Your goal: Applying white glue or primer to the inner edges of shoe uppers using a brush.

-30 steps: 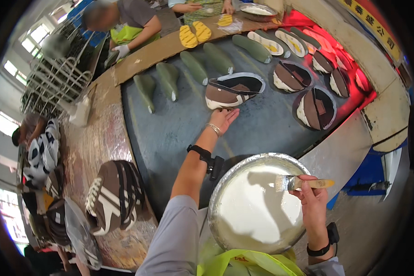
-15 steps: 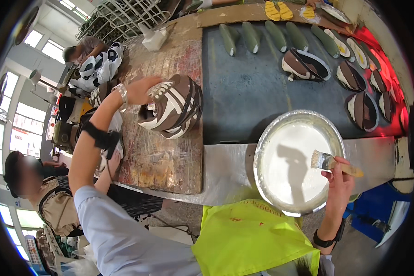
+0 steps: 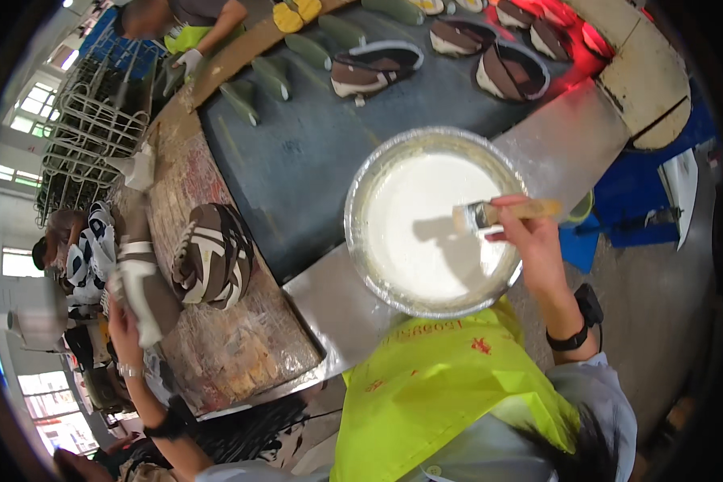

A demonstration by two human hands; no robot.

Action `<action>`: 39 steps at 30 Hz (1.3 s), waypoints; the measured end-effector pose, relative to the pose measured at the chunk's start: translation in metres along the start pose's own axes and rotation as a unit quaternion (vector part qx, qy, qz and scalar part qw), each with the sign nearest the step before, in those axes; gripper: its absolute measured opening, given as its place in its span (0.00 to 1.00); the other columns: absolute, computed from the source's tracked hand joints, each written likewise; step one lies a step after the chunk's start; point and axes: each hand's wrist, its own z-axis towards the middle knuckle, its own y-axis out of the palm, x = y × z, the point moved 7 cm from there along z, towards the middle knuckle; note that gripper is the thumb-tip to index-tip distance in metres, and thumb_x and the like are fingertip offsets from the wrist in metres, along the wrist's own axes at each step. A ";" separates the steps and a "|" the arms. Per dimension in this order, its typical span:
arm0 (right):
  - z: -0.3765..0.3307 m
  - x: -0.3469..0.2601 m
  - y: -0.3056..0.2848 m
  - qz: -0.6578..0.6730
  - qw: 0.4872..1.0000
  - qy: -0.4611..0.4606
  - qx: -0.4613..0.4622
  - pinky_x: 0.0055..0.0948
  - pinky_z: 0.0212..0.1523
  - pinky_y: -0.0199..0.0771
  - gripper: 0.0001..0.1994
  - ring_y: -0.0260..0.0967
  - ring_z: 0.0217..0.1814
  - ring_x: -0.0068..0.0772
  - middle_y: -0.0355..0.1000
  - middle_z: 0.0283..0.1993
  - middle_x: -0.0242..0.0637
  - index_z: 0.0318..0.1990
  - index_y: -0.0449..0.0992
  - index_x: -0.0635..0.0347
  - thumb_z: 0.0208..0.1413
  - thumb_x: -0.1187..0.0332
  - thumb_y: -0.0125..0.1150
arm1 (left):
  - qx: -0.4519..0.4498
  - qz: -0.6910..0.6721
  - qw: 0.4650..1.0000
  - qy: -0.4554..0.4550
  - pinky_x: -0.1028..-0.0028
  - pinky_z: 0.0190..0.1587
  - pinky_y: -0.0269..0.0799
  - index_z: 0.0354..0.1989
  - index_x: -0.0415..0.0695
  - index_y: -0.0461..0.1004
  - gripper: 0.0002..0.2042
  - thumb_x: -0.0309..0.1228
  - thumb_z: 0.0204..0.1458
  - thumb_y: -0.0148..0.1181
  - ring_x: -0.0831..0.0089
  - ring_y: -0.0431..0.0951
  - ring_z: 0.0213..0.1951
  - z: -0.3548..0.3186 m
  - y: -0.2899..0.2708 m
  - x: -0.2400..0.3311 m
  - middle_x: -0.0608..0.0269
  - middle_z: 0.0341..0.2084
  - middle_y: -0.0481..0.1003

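Posture of my two arms differs: the left is stretched well out to my side, the right is bent close in front of me. My left hand (image 3: 124,331) sits at the far left, its forearm rising from the lower edge and slanting outward, a bracelet (image 3: 129,370) at the wrist and a black band (image 3: 166,423) below it. Its fingers are closed on the near left side of a brown shoe (image 3: 157,291) with white stripes. Blur hides the exact finger placement. The shoe hangs by the left edge of the worn board (image 3: 245,353), just beside a stack of similar brown-and-white shoes (image 3: 214,257).

My right hand (image 3: 534,243) is raised at the right side of the metal basin (image 3: 353,210), wrist below the knuckles, forearm nearly upright, a black strap (image 3: 568,340) around the wrist. Thumb and fingers pinch the handle of a brush (image 3: 530,210), which lies almost level, bristles pointing left over the white liquid (image 3: 406,233) and casting a shadow on it.

Beyond the basin, the dark grey belt (image 3: 297,173) carries green lasts (image 3: 271,79) and brown shoe uppers (image 3: 375,72). My yellow-green apron (image 3: 434,394) spreads below the basin.
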 end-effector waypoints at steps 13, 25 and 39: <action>0.064 0.081 0.037 -0.250 0.964 -0.067 -0.059 0.27 0.30 0.69 0.09 0.70 0.25 0.31 0.73 0.28 0.40 0.37 0.76 0.61 0.53 0.66 0.57 | -0.064 0.115 0.941 0.311 0.65 0.53 0.65 0.49 0.37 0.66 0.21 0.23 0.42 0.50 0.64 0.72 0.47 -0.166 0.263 -0.057 0.53 0.46 0.70; 0.065 0.012 0.009 -0.057 0.994 -0.073 -0.050 0.20 0.36 0.68 0.07 0.67 0.35 0.17 0.73 0.34 0.29 0.39 0.75 0.65 0.55 0.72 0.55 | -0.238 -0.390 0.888 0.056 0.67 0.47 0.73 0.43 0.39 0.72 0.10 0.26 0.52 0.54 0.69 0.75 0.43 -0.060 0.268 0.181 0.55 0.41 0.74; 0.050 -0.022 0.074 -0.120 0.948 -0.223 -0.192 0.25 0.43 0.69 0.07 0.72 0.40 0.30 0.75 0.37 0.39 0.37 0.75 0.65 0.53 0.73 0.56 | -0.420 -0.401 0.802 -0.139 0.75 0.38 0.75 0.40 0.41 0.74 0.12 0.23 0.46 0.55 0.71 0.78 0.34 -0.057 0.324 0.198 0.61 0.33 0.77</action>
